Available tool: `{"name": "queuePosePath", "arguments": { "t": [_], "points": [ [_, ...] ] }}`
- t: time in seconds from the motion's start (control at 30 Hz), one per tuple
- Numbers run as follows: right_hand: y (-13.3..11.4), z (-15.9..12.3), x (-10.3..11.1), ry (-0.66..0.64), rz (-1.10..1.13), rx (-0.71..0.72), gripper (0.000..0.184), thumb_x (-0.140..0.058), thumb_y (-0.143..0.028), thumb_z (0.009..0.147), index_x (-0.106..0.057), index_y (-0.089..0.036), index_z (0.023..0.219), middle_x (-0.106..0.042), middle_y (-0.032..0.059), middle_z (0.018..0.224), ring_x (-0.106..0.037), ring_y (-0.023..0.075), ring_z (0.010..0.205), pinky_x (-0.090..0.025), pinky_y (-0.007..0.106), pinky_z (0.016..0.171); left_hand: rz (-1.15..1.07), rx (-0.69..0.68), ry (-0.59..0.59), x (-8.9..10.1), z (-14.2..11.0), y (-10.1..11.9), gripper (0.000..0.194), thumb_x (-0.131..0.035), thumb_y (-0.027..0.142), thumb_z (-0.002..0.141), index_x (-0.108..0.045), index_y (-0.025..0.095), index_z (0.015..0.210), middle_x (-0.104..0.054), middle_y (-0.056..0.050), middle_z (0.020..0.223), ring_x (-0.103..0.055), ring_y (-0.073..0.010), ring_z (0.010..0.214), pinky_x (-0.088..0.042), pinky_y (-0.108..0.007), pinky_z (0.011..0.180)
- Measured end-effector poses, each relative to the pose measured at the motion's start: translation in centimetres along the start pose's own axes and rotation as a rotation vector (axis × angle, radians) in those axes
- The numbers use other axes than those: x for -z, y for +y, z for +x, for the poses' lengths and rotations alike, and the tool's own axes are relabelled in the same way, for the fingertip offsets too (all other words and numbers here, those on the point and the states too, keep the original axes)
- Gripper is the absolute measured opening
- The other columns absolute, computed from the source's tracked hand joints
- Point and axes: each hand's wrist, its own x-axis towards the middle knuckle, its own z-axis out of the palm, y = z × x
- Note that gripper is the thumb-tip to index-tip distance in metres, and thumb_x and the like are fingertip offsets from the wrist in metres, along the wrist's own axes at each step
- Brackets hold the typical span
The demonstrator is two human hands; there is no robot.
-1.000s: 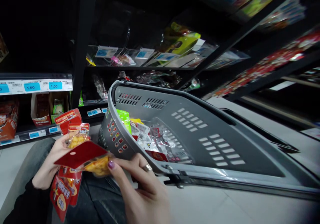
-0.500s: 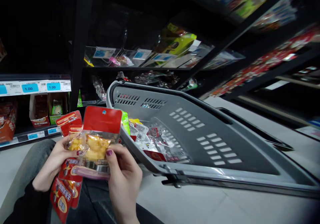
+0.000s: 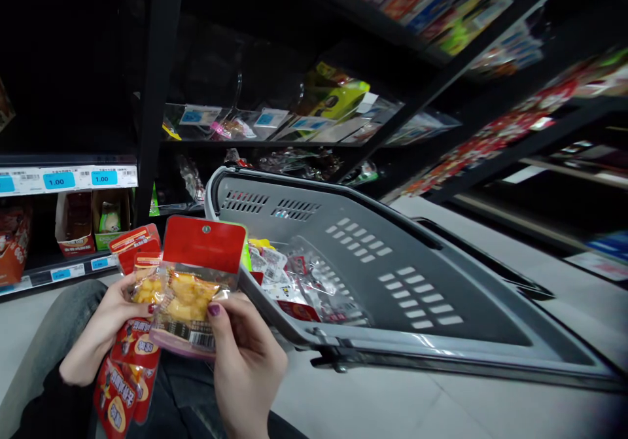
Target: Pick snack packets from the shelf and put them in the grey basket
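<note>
My right hand [image 3: 250, 357] pinches the right edge of a clear snack packet [image 3: 189, 295] with a red header, yellowish pieces inside and a barcode near its bottom. My left hand [image 3: 101, 334] is closed around several similar red snack packets [image 3: 120, 386], fanned out above and below the fingers. Its thumb lies at the left edge of the front packet, overlapping the bunch. Just beyond the hands, a grey shopping basket [image 3: 407, 249] lies tilted on the floor. Several packaged snacks [image 3: 299, 279] are inside it.
Dark shelving [image 3: 161, 53] rises ahead, with price labels [image 3: 59, 179] along its edges. Small open cartons [image 3: 76, 223] of snacks stand on the low shelf at left. A yellow-green package [image 3: 333, 92] sits on a middle shelf. Pale floor tiles [image 3: 373, 403] show at lower right.
The view has shifted slightly, so the basket and shelves appear a little lower and the basket further left. The front packet has tilted slightly. Both hands keep their hold.
</note>
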Motion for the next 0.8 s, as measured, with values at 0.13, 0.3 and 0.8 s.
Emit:
{"name": "queuePosePath", "arguments": {
  "t": [0.13, 0.3, 0.8],
  "points": [
    [-0.25, 0.06, 0.07, 0.009, 0.011, -0.003, 0.012, -0.057, -0.009, 0.079, -0.063, -0.018, 0.075, -0.057, -0.0003, 0.068, -0.054, 0.0097, 0.062, -0.045, 0.016, 0.054, -0.007, 0.020, 0.005, 0.03, 0.05, -0.15, 0.061, -0.076, 0.005, 0.049, -0.064, 0.016, 0.108, -0.073, -0.008, 0.094, -0.067, -0.0276, 0.088, -0.052, -0.035, 0.076],
    [-0.26, 0.16, 0.16, 0.020, 0.024, -0.010, 0.014, -0.057, -0.007, 0.079, -0.063, -0.020, 0.075, -0.057, -0.0016, 0.068, -0.054, 0.0082, 0.062, -0.045, 0.014, 0.054, -0.023, 0.041, 0.040, -0.36, -0.01, 0.13, 0.064, -0.077, 0.004, 0.044, -0.065, 0.015, 0.106, -0.073, -0.008, 0.091, -0.067, -0.0283, 0.086, -0.053, -0.036, 0.075],
    [-0.19, 0.47, 0.40, 0.039, 0.004, -0.059, 0.010, -0.058, -0.016, 0.080, -0.064, -0.018, 0.073, -0.058, 0.0014, 0.069, -0.056, 0.0120, 0.062, -0.047, 0.020, 0.054, -0.011, 0.050, 0.020, -0.26, -0.20, 0.21, 0.069, -0.076, 0.004, 0.048, -0.060, 0.016, 0.115, -0.073, -0.009, 0.094, -0.068, -0.0280, 0.085, -0.053, -0.034, 0.071]
  ]
}}
